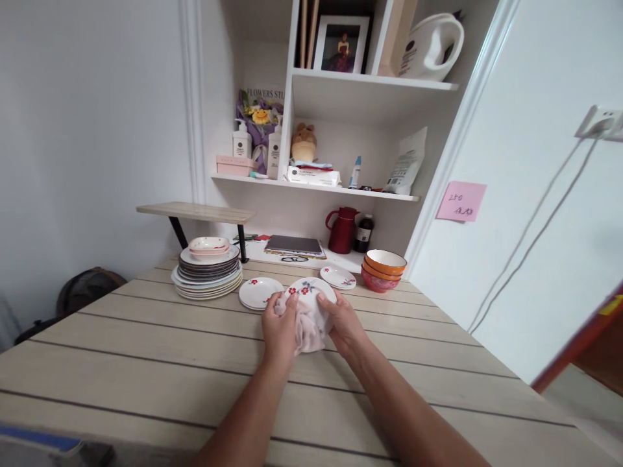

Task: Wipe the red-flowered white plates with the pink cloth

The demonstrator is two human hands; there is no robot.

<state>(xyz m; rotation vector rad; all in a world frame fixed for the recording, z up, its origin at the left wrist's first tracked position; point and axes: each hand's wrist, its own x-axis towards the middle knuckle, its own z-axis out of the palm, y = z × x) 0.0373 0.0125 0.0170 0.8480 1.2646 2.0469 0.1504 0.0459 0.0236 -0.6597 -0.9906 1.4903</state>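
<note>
A small white plate with red and blue flowers (316, 288) is held up over the table, tilted toward me. My right hand (343, 321) grips its right edge, thumb on the face. With my left hand (280, 324) closed, I press a pale pink cloth (310, 331) against the plate's left side; the cloth covers its lower part and hangs below. Just behind my left hand lie similar flowered plates (257, 292), stacked. Another small pile of flowered plates (337, 277) sits beyond my right hand.
A tall stack of plates (207, 282) topped by small dishes stands at the left, near a low wooden riser (195, 211). Orange and red bowls (383, 266) are nested at the right. Behind are a red jug (342, 230), a dark bottle (364, 233) and a laptop (294, 244).
</note>
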